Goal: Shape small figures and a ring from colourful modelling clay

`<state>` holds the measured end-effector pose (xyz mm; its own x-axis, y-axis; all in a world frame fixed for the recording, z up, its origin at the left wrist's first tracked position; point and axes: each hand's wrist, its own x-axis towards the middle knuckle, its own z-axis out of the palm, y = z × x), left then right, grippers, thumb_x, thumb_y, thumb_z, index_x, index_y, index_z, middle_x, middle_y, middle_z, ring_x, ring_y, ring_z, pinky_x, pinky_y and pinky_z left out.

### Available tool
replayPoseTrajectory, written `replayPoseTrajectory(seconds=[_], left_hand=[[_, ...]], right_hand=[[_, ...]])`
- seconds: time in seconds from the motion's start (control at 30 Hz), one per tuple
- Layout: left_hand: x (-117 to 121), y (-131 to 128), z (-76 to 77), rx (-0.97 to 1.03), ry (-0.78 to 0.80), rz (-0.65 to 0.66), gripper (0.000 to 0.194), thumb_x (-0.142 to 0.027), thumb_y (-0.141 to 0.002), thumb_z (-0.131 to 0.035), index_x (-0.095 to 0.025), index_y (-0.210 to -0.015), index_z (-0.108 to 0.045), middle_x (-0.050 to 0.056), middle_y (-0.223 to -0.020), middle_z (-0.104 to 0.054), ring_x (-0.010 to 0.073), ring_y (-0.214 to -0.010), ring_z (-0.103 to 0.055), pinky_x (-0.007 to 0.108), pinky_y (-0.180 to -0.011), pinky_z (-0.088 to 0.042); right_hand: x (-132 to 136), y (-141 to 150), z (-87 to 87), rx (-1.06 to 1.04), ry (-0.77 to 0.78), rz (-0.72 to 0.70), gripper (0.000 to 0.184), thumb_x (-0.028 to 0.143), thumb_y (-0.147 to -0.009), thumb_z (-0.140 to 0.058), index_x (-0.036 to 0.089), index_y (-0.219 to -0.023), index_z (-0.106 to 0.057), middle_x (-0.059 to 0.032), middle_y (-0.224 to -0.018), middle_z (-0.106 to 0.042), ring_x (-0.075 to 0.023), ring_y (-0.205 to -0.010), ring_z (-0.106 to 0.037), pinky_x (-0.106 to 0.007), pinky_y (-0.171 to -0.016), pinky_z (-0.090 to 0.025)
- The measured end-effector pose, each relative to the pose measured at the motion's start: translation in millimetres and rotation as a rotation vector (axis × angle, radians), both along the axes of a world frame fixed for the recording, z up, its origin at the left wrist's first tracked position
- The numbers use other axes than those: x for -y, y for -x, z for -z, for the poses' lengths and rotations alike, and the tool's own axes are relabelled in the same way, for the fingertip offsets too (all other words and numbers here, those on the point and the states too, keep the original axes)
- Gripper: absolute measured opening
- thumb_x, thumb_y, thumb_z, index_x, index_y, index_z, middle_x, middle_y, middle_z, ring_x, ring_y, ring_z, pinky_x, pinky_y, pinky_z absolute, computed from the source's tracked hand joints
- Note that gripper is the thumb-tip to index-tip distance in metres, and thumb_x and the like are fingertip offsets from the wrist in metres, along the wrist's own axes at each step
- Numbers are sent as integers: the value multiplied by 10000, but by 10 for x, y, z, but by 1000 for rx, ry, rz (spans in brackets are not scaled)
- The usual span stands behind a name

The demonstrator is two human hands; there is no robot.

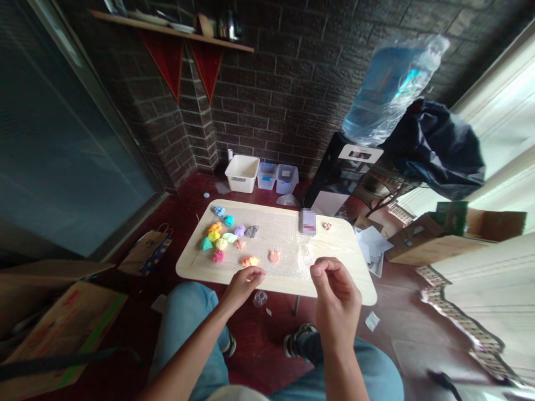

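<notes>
My left hand (246, 285) is at the near edge of the table, thumb and fingers pinched together; what they hold, if anything, is too small to make out. Just beyond it lies an orange-yellow lump of modelling clay (249, 260). My right hand (337, 292) is raised over the table's near right side, its thumb and forefinger pinched, and I cannot make out anything between them. Between the hands, farther in, a flat pink clay shape (274, 256) with small bumps on top rests on clear bubble wrap (288, 228). Several coloured lumps, including a magenta one (218, 256), sit at the left.
On the pale table (353, 250) are a small purplish packet (308, 221) and a tiny multicoloured cluster (327, 226). Plastic bins (242, 174) and a water dispenser (330, 184) stand behind. Cardboard boxes (443, 245) lie right; a clear cup (259, 299) is on the floor.
</notes>
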<state>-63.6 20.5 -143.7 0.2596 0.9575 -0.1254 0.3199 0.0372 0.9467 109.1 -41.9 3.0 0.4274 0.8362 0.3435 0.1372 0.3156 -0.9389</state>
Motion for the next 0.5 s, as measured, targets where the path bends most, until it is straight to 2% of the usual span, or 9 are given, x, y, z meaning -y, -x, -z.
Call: replayPoseTrajectory(seconds=[0.1,0.2,0.27,0.37,0.5], left_hand=[[-293,-190,224,-171,-36,20,164,-277,-882,-589,-147,-927,-677,72,-987,-710,194,-932,-661,348,-872,-521],[-577,-434,406,-369,-71,13,292,-342,-912,-577,-162,-1142,-605,84,-1162,-633,203,-992,-631,420,-856,-538],[-717,-580,501,-499,-104,-14,330,-349,-917,-569,-178,-1198,-577,94,-1224,-601,217,-1036,-615,437,-874,-532],[-839,-731,613,-669,-153,-41,355,-346,-910,-579,-170,-1217,-566,99,-1241,-591,231,-1061,-607,455,-888,-524],[-899,-807,725,-827,-202,-57,356,-346,-909,-580,-169,-1218,-565,100,-1246,-589,234,-1068,-604,459,-893,-521]], right_hand=[[2,-47,11,11,-9,14,116,276,-847,-671,215,-769,-611,39,-731,-561,-99,-698,-516,-213,-650,-410],[20,-103,23,18,-22,36,126,273,-846,-676,218,-758,-605,42,-733,-555,-99,-706,-509,-211,-660,-417],[35,-136,19,18,-30,52,119,270,-837,-688,221,-754,-618,40,-734,-565,-102,-711,-517,-214,-665,-425],[53,-178,3,17,-27,82,76,268,-820,-707,229,-769,-666,33,-736,-610,-112,-717,-553,-226,-668,-444],[70,-245,21,7,24,156,53,288,-812,-715,241,-794,-732,7,-769,-687,-139,-740,-605,-257,-684,-473]])
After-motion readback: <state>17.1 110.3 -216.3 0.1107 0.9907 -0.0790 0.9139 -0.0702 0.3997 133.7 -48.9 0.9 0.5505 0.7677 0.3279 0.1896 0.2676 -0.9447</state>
